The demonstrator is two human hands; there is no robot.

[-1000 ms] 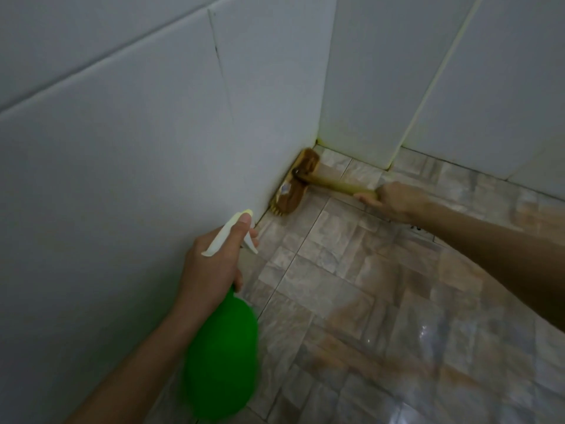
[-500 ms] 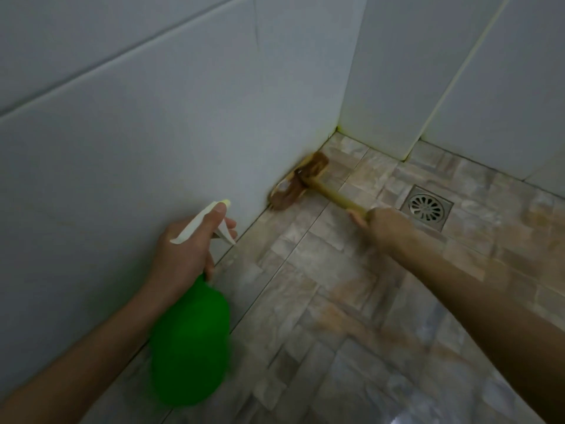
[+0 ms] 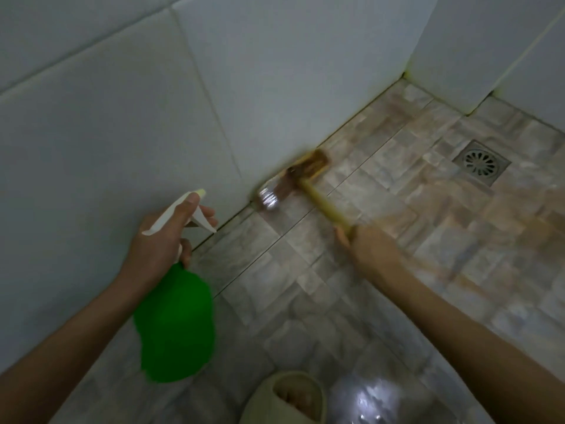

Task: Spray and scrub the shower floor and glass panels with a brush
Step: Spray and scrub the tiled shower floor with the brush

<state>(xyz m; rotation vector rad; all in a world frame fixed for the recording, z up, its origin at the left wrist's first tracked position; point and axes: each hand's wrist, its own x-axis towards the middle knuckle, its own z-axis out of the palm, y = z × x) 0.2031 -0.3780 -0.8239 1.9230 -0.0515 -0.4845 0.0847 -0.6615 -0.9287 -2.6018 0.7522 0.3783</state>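
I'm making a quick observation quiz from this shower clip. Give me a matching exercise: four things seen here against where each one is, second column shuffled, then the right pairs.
Things:
1. green plastic spray bottle
2. yellow-handled scrubbing brush
3. round metal floor drain
4. beige slipper

Places:
A. bottom edge of view
B. in the left hand
C. floor tiles, far right
D. head along the base of the wall, handle in the right hand

Pairs: 1-B, 2-D, 3-C, 4-A

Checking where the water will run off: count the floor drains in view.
1. The floor drain sits in the tiled floor at upper right, beyond the brush and away from the walls. Others may lie outside the frame.
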